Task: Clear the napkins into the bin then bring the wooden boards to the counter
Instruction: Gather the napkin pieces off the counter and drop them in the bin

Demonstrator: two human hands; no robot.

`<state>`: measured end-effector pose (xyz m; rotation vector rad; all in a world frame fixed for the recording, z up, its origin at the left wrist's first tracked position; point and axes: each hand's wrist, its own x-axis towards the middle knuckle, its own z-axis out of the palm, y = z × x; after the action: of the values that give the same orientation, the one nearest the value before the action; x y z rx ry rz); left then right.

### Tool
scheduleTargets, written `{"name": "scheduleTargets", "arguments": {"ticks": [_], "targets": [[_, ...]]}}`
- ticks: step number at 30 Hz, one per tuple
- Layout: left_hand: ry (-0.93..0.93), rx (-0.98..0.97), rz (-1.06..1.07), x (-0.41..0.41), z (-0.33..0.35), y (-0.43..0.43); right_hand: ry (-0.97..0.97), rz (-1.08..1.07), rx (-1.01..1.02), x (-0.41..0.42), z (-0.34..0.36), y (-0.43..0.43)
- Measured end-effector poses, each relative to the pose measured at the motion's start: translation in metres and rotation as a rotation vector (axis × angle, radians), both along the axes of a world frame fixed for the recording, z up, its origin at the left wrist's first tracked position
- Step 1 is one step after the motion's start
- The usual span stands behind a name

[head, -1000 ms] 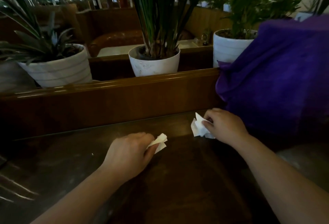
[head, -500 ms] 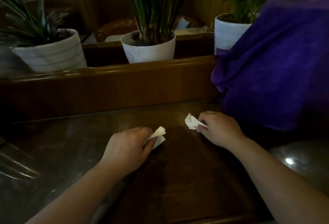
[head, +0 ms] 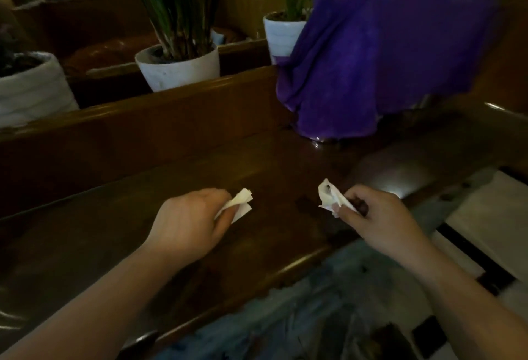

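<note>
While each hand is pinching a napkin just above the dark table (head: 120, 245), the left hand (head: 188, 222) is closing thumb and fingers on a folded white napkin (head: 238, 204), and the right hand (head: 371, 216) is gripping a crumpled one (head: 330, 195), probably ready for binning. Both napkins are looking small, white and creased; no bin or boards are showing.
</note>
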<state>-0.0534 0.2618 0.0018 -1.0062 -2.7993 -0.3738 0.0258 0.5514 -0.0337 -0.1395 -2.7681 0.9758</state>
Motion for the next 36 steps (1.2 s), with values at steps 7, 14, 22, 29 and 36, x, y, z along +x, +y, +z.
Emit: {"name": "scheduleTargets", "arguments": {"ticks": [7, 14, 22, 29, 36], "targets": [[0.021, 0.057, -0.197, 0.048, -0.021, 0.014, -0.045, -0.24, -0.016, 0.12, -0.021, -0.011], [-0.011, 0.152, -0.4, 0.106, -0.051, 0.087, -0.175, -0.458, -0.025, 0.242, -0.035, 0.025], [-0.073, 0.119, -0.532, 0.152, -0.087, 0.175, -0.185, -0.524, -0.094, 0.297, -0.083, 0.075], [-0.153, 0.11, -0.498, 0.179, -0.137, 0.258, -0.309, -0.458, -0.137, 0.321, -0.127, 0.152], [-0.284, -0.025, -0.306, 0.194, -0.235, 0.323, -0.409, -0.421, -0.181, 0.326, -0.188, 0.242]]}}
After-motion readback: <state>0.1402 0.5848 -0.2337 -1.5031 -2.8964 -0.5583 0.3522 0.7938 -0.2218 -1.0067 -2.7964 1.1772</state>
